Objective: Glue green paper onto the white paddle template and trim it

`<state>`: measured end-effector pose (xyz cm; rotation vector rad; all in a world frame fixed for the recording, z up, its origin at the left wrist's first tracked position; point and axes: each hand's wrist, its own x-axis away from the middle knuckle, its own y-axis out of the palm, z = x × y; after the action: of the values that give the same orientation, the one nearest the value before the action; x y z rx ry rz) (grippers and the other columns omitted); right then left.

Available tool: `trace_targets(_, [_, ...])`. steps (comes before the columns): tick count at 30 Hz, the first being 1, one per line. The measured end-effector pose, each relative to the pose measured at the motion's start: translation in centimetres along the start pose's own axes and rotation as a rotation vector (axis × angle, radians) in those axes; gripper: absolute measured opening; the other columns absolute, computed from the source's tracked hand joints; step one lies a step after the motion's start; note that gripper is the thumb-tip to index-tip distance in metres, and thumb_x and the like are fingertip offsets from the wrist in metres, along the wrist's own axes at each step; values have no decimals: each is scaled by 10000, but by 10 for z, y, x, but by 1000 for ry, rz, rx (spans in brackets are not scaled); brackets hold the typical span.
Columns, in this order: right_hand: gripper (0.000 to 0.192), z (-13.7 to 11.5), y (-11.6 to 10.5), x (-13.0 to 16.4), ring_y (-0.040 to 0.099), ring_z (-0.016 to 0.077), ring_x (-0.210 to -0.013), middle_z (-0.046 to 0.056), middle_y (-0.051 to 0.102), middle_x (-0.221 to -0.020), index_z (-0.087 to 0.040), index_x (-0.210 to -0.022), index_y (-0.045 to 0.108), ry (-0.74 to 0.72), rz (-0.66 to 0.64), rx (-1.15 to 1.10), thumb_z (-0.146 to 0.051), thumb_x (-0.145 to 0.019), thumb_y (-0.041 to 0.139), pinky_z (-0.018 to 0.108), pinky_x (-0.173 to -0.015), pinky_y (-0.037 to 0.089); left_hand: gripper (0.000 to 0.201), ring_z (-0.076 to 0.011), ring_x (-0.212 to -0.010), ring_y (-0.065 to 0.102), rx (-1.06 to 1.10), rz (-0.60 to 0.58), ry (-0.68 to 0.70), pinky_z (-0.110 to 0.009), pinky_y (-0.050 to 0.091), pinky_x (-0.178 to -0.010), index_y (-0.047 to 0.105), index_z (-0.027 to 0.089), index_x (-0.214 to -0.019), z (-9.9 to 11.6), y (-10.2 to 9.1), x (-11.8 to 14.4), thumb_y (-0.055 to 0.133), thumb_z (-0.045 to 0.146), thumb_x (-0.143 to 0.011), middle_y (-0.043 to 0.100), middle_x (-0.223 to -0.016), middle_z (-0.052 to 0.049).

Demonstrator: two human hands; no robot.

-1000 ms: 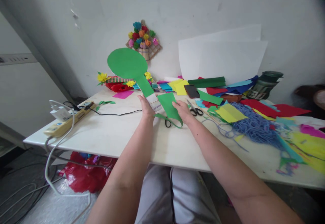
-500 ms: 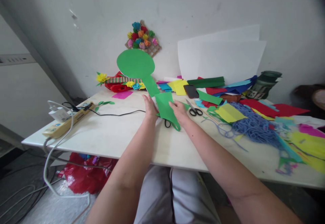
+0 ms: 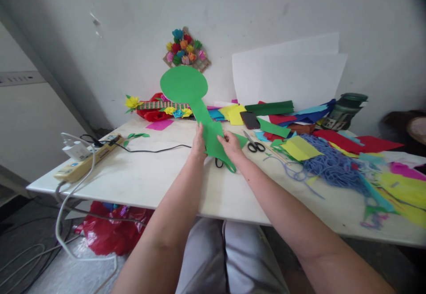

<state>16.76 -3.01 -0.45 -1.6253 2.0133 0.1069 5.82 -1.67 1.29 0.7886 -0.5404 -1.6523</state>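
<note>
A green paper cutout [image 3: 183, 84], an oval on a long stem, is held up over the table. A smaller green paper piece [image 3: 213, 137] lies against the lower end of the stem, and a narrow curved strip hangs from it. My left hand [image 3: 199, 143] grips the left edge of these papers, its fingers partly hidden behind them. On the right side, my right hand [image 3: 232, 146] pinches the paper between thumb and fingers. Black-handled scissors [image 3: 255, 146] lie just right of it. A black loop [image 3: 218, 162] shows under the paper.
A power strip [image 3: 83, 156] with a charger and black cable sits left. Blue yarn [image 3: 333, 163], a yellow sheet [image 3: 302, 148] and other coloured papers cover the right. A phone [image 3: 249, 120] and bottle [image 3: 346, 109] stand behind. A paper-flower piece [image 3: 185, 49] leans on the wall.
The green cutout has shifted slightly right, and the smaller green piece now lies closer in line with the stem. Both hands still hold the papers; my right fingers have moved a little left.
</note>
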Motion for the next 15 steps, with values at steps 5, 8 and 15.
trace_targets(5, [271,7,2,-2,397,117,-545,-47,436,-562,-213,-649,409,35,18,-26,-450,-673,540,238,-537,323,392,-167,-799,629,-61,115,98,-334,475,-820,475,246,-1182,-6,-7,-7,553,300,-802,641,-938,-21])
trace_targets(8, [289,7,2,-2,454,126,-568,-37,488,-592,-210,-685,430,77,30,-44,-455,-649,579,245,-554,360,388,-160,-803,625,-64,126,87,-319,485,-805,483,253,-1182,-7,-8,-9,554,305,-804,637,-967,-22])
trace_targets(15, [337,-9,-8,0,536,132,-658,-2,593,-729,-192,-862,516,142,-43,-152,-465,-678,585,258,-620,420,394,-182,-891,620,-93,127,46,-313,496,-797,486,260,-1180,-5,-4,-6,556,347,-802,648,-972,-30])
